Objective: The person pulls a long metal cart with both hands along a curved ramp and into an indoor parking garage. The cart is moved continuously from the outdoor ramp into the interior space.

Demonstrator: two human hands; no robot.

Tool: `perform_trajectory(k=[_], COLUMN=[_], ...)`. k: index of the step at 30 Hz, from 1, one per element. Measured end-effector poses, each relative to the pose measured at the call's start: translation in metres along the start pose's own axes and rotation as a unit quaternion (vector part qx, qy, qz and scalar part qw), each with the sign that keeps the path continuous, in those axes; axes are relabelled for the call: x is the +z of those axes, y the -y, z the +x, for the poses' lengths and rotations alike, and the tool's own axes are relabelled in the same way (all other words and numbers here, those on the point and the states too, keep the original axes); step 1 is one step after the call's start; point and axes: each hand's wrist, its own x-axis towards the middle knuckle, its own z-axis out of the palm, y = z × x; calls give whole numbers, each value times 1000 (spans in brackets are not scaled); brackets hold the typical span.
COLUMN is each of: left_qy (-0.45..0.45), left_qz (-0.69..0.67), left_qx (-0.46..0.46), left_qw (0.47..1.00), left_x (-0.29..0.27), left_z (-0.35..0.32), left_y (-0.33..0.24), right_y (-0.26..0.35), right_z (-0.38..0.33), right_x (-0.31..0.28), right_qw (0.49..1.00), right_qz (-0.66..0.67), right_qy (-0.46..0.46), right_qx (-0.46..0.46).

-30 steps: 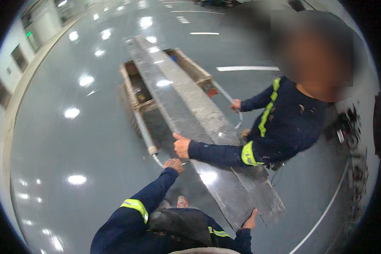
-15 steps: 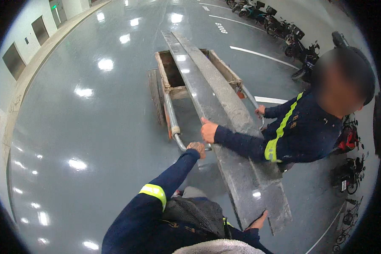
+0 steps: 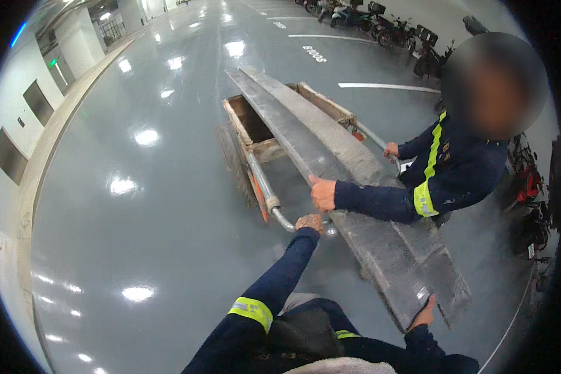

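Note:
My left hand [image 3: 310, 222] is closed around the bent metal handle [image 3: 284, 219] of a two-wheeled handcart. Two long grey stone slabs [image 3: 371, 240] lie lengthwise over the cart's wooden-framed box [image 3: 240, 121], with their near ends jutting back past the handle. At the near end, my right hand [image 3: 424, 313] grips the slab edge, thumb on top and the other fingers hidden beneath. A co-worker on the right rests one hand [image 3: 323, 193] on the slabs' left edge and has the other hand [image 3: 391, 150] at the cart's right handle bar.
Parked motorbikes [image 3: 393, 31] line the right-hand wall. White bay lines [image 3: 386, 86] mark the shiny grey floor [image 3: 137, 237], which reflects the ceiling lights. Along the left runs a pale kerb [image 3: 56, 143] below a wall with metal doors [image 3: 9, 153].
The slabs' near end has swung to the right in view, my right hand with it. My left hand, still on the handle, also sits further right. The surroundings have shifted as my view turned.

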Motion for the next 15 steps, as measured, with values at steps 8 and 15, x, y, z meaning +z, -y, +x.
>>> perform_trajectory(k=[8, 15], left_qy=[173, 96], left_qz=[-18, -32], left_qx=[70, 152], left_qw=[982, 983], left_x=[0, 28], left_z=[29, 110], left_y=[-15, -38], right_y=[-9, -10], right_z=[29, 137], right_x=[-9, 8], right_qw=[999, 997], right_qz=[22, 44], right_qy=[-26, -4], right_qx=[6, 70])
